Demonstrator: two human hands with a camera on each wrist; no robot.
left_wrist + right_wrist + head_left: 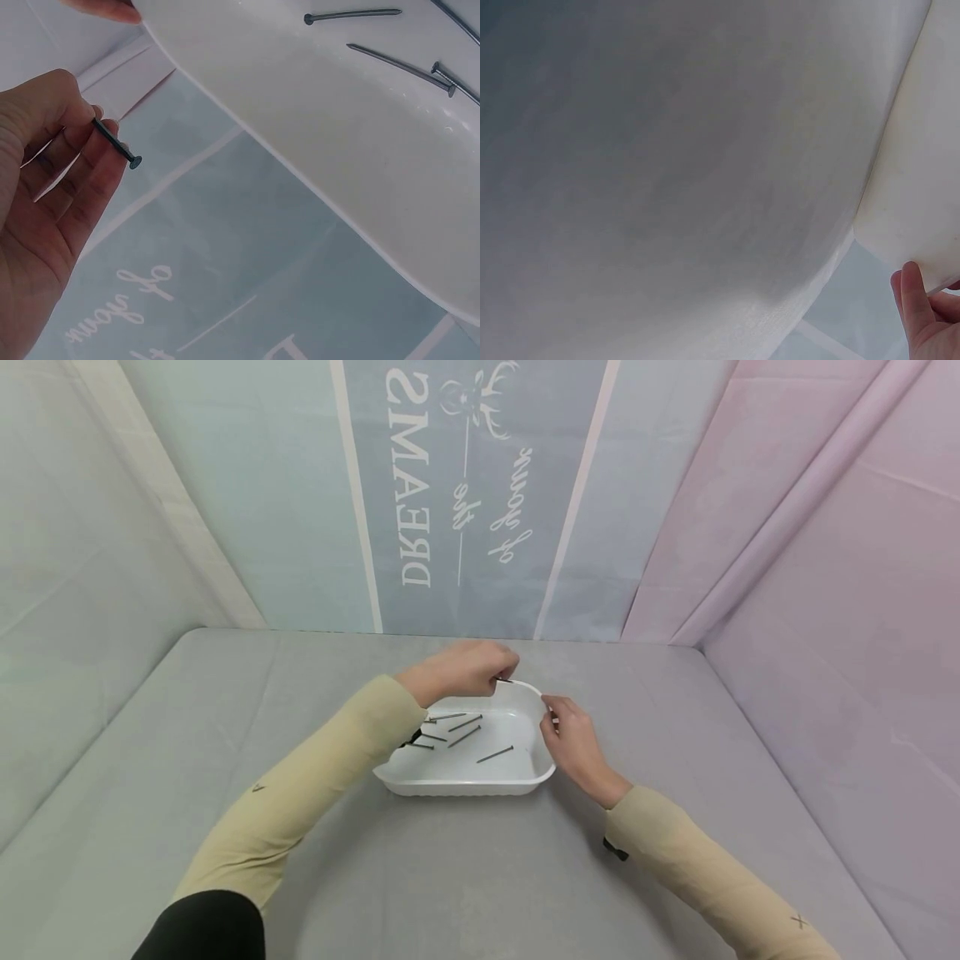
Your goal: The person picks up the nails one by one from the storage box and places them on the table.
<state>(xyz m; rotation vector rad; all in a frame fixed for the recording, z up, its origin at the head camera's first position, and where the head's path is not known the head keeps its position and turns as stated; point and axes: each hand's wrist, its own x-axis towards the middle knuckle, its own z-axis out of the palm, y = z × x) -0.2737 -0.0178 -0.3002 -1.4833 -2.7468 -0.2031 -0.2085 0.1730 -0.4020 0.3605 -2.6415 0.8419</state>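
Note:
My left hand (467,667) is above the far rim of a white tray (465,789), pinching a dark metal nail (114,141) between thumb and fingers. In the left wrist view the nail's flat head sticks out past the fingertips, and the other end is hidden in the hand. At the tray's right far corner, my right hand (576,745) grips the rim, with the fingers (913,289) against the wall in the right wrist view. Several loose nails lie on the tray's floor, one (495,754) to the right and the others toward the left, partly behind the left sleeve.
The tray stands on a table covered with grey cloth (480,877). A hanging fabric backdrop (480,602) with printed lettering rises behind the table, and pale fabric walls (840,610) stand at both sides. A dark rounded object (202,927) is at the lower left.

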